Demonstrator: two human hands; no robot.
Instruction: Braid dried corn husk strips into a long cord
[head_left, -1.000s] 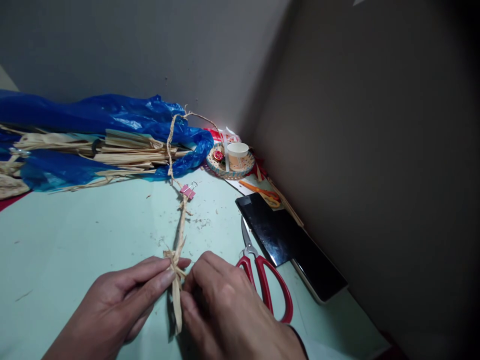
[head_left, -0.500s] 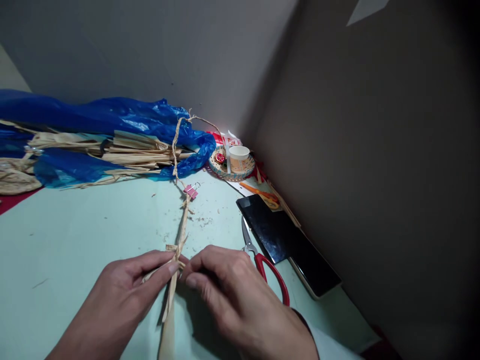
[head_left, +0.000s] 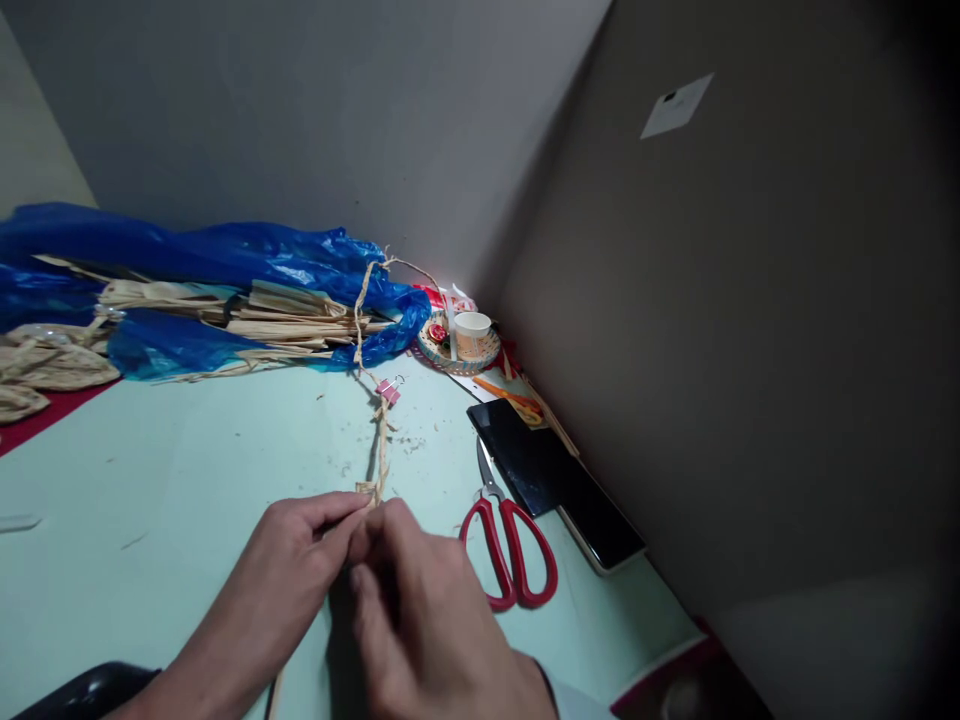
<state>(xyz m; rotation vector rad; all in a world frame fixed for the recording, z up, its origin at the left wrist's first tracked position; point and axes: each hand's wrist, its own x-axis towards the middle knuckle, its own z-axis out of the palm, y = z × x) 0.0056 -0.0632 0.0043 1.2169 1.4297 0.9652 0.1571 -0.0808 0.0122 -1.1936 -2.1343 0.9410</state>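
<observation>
A cord of twisted dry straw-coloured leaf strips runs from a pink binder clip down towards me. My left hand pinches the cord's near end between thumb and forefinger. Right against it, my right hand has its fingers curled at the same spot, closed on the strip there; its fingertips partly hide the work. Above the clip, a thinner part of the cord loops up past the blue bag. Red-handled scissors lie just right of my right hand.
A blue plastic bag with a bundle of dry strips lies at the back left. Beyond the scissors rests a black phone. A small woven tray holds a paper cup. Walls close off the back and right.
My hands have drawn together at the cord, and my right hand has turned more upright. The strip's tail below them is now mostly hidden. The view has shifted, showing the scissors' handles fully.
</observation>
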